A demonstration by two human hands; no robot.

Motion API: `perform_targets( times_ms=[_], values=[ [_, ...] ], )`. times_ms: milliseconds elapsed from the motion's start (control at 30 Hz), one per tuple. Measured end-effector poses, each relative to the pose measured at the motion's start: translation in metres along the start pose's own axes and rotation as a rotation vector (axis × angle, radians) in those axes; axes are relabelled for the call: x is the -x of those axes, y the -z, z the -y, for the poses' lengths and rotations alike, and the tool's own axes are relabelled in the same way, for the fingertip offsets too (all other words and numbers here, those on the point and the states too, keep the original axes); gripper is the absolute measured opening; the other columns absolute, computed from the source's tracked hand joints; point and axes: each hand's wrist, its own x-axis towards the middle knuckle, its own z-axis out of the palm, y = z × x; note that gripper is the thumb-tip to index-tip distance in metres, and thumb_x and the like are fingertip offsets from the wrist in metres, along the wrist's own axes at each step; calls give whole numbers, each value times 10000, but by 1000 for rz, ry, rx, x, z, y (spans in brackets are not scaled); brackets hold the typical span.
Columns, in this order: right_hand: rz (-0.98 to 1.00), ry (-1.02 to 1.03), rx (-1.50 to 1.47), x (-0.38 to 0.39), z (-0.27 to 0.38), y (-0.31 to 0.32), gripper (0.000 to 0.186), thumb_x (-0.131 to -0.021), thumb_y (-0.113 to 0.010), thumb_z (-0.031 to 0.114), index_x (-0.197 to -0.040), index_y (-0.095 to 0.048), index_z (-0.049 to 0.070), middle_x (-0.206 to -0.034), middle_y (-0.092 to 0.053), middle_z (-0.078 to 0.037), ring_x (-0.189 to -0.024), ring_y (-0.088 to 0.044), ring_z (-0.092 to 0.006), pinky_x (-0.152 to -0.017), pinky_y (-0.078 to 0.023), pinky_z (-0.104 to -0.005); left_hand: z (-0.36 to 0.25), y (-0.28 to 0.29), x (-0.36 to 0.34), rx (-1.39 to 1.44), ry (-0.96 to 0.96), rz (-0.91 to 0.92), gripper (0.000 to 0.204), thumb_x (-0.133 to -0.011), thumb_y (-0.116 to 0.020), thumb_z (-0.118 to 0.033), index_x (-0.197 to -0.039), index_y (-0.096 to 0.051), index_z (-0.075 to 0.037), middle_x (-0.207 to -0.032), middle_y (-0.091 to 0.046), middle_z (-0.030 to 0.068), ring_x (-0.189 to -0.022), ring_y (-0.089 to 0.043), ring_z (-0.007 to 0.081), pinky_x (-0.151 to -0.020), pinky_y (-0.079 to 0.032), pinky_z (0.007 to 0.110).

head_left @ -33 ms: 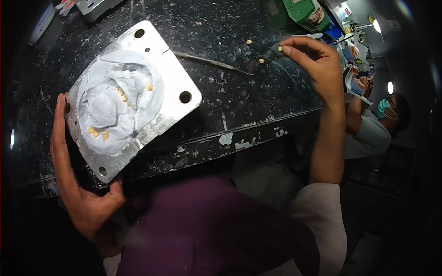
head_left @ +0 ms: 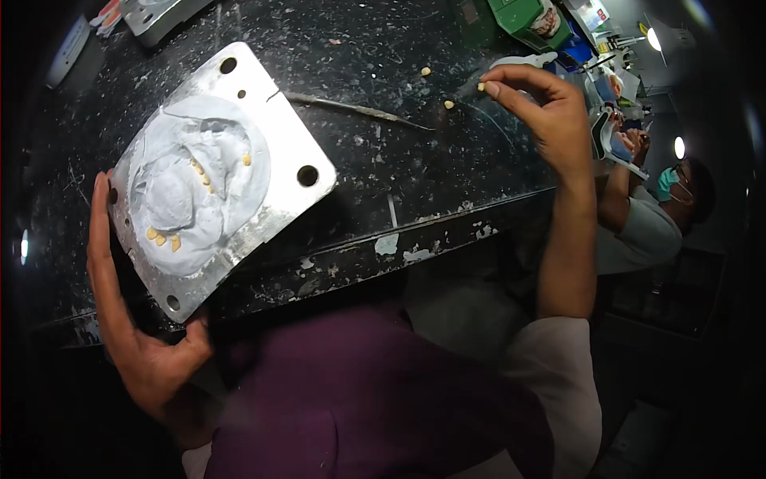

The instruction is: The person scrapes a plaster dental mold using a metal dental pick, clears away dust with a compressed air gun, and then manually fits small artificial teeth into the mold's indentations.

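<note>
My left hand (head_left: 152, 359) holds a square metal denture flask half (head_left: 299, 144) by its left edge and near corner, fingers along the side and thumb at the corner. White plaster (head_left: 171, 195) fills the flask's middle. Set in it are several cream artificial teeth (head_left: 199, 176), a single tooth (head_left: 246, 160) to their right and a few more near the lower edge. Over the bench at the right, my right hand (head_left: 542, 112) pinches one small cream tooth (head_left: 482, 86) between thumb and fingertip. Two loose teeth, one farther off (head_left: 426, 72) and one nearer (head_left: 448, 104), lie left of it.
A thin pointed hand tool (head_left: 359, 110) lies beside the flask on the black, white-specked bench (head_left: 351, 203). Another metal flask part (head_left: 163, 17) is at the far left. Green containers (head_left: 519, 24) stand at the far right. A masked person (head_left: 650, 203) works farther right.
The flask under my left hand has shifted slightly left and down in the view. My right hand keeps its pinch on the tooth, almost in the same place.
</note>
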Motion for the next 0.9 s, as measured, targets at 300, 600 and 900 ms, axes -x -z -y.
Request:
perform_targets(
  times_ms=[300,600,900],
  values=[
    [-108,278,41,48,1,-19,129,-831,-788,-13,-950,-771,31,-897,-723,-26,-720,-661,-85,-620,-508,-222,-11,-11,-1,14,94,29,1111,-808,-734,-479,-1595,-183,80,-1641,-264,243,-1517,-293,331,-1224,-239,443],
    [-98,280,-140,46,-13,-19,128,-825,-789,-25,-939,-772,30,-894,-725,-35,-738,-656,-84,-645,-509,-219,-9,-10,-5,212,186,-76,1204,-606,-796,-226,-1615,-192,26,-1636,-290,198,-1502,-320,304,-1224,-240,401],
    [129,438,-175,11,83,-49,193,-733,-720,-92,-908,-748,-16,-879,-688,-106,-815,-632,-160,-765,-495,-273,-12,-18,-30,588,54,-221,1401,-519,-984,-275,-1613,-156,13,-1551,-402,268,-1421,-452,333,-1188,-357,433]
  ],
)
